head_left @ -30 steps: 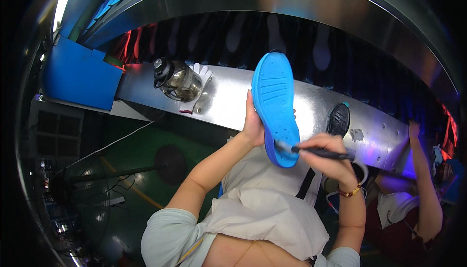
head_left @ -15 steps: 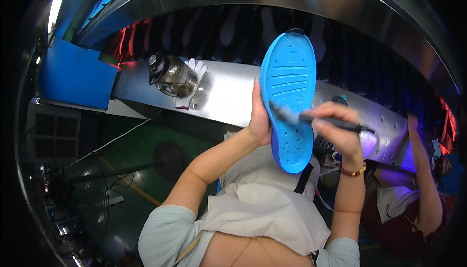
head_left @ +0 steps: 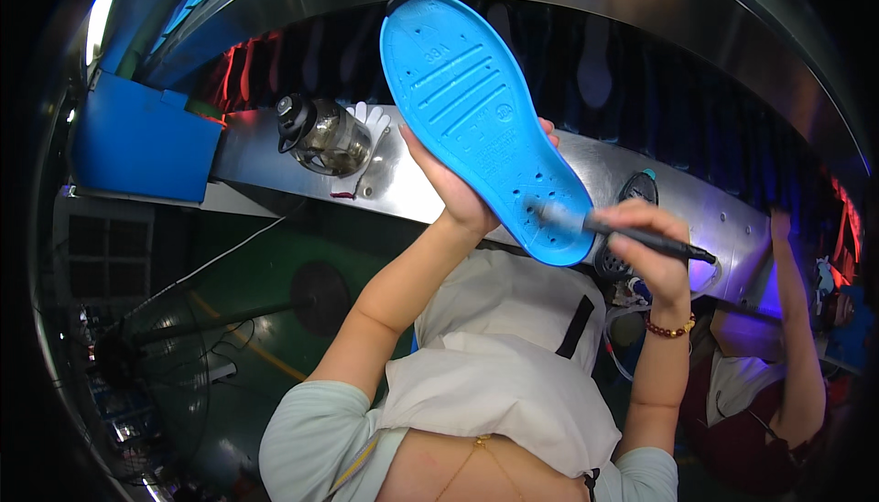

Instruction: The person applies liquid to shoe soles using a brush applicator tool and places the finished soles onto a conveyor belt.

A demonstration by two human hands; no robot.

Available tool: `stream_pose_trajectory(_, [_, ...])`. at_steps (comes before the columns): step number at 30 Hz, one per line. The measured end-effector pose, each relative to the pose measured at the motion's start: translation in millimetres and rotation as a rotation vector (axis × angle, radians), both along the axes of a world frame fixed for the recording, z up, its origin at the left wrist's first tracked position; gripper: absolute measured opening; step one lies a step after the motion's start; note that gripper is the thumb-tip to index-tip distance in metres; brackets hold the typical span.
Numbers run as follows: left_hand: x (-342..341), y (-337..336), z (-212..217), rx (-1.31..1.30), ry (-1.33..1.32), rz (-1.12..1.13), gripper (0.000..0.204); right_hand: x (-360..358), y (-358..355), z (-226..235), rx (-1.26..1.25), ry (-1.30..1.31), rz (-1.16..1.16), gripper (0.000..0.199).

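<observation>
My left hand (head_left: 453, 189) is wrapped round the edge of a bright blue shoe sole (head_left: 476, 118), with fingertips showing at its far side. The sole's ridged inner face is turned up, its wide end with a black tip pointing to the upper left. In my right hand (head_left: 655, 250) is a brush (head_left: 558, 216) with a dark handle, gripped between thumb and fingers. Its pale bristles are smeared by motion over the narrow, holed heel end; I cannot tell whether they touch it.
A metal ledge (head_left: 261, 150) runs behind my hands. On its left stand a dark-lidded clear jug (head_left: 331, 140) and a white glove (head_left: 374, 119). Dark perforated footwear (head_left: 612, 259) lies beyond the heel. Another person's arm (head_left: 798, 319) reaches in at right.
The sole has tilted, its black-tipped end swinging up and left. The brush has shifted from the sole's middle to its heel end. Both hands keep their holds.
</observation>
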State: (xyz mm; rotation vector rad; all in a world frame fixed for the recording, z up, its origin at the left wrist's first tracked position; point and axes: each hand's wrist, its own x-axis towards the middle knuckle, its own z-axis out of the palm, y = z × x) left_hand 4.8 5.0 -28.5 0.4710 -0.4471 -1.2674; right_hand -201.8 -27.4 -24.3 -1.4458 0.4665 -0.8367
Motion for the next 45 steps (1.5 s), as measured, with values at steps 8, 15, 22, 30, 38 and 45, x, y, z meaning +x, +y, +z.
stream_pose_trajectory(8, [11,-1,8,0.007,-0.009,-0.026,0.100,-13,3,-3,0.025,-0.092,0.120,0.024])
stream_pose_trajectory(15, [16,-4,15,-0.028,-0.105,-0.066,0.103,-8,2,-13,-0.009,-0.211,0.276,0.022])
stream_pose_trajectory(22, [-16,23,8,0.001,-0.090,-0.154,0.090,14,37,-25,0.547,-0.598,-0.081,0.023])
stream_pose_trajectory(30, [14,27,-17,-0.121,0.077,-0.411,0.054,-2,17,17,-0.065,-0.029,0.266,0.025])
stream_pose_trajectory(38, [27,11,6,0.229,-0.207,-0.843,0.057,-4,11,33,-0.311,0.231,0.430,0.023])
stream_pose_trajectory(45, [21,2,19,0.400,-0.632,-1.050,0.056,-9,1,39,-0.385,0.353,0.427,0.018])
